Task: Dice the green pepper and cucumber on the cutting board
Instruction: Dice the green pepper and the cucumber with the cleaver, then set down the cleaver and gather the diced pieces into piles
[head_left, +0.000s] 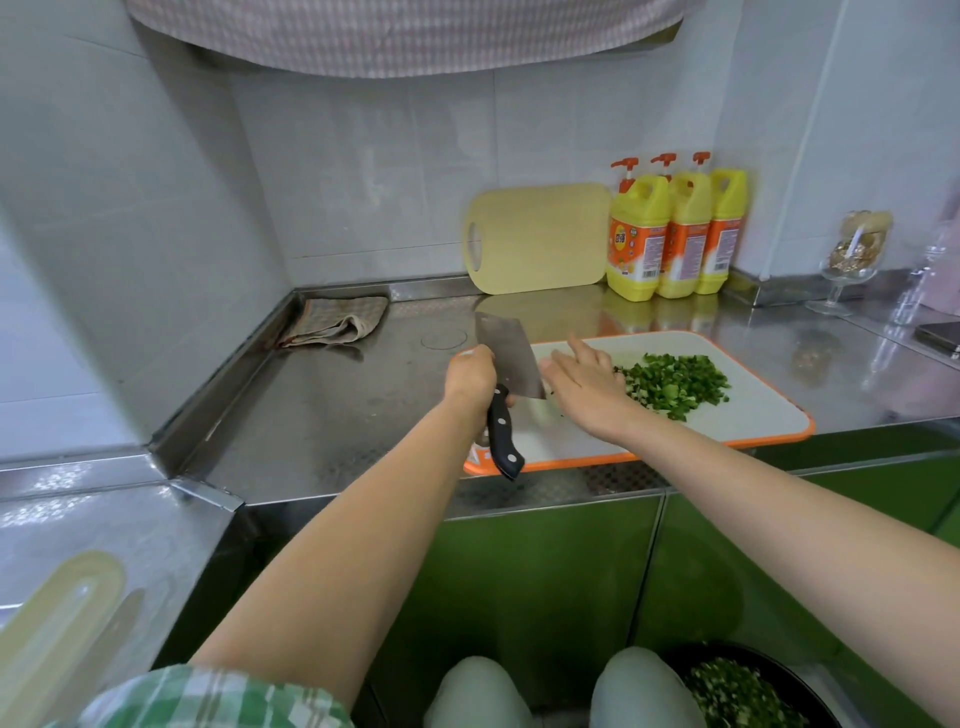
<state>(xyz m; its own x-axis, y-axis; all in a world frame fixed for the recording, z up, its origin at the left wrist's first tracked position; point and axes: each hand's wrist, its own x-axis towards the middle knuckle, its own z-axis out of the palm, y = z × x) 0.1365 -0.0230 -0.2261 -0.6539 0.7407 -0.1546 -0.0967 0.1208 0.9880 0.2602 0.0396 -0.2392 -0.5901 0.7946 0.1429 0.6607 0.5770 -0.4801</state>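
A white cutting board (748, 415) with an orange rim lies on the steel counter. A pile of diced green pepper and cucumber (675, 384) sits on its right half. My left hand (470, 376) grips a cleaver (509, 364) where the blade meets its black handle, with the blade over the board's left end. My right hand (587, 384) lies flat with straight fingers against the right face of the blade, just left of the pile.
A beige board (540, 239) leans on the back wall beside three yellow detergent bottles (675, 234). A folded cloth (337, 322) lies at the back left. A glass goblet (852, 260) and a phone (940, 335) stand right. A dark bowl of diced greens (743, 691) sits below the counter.
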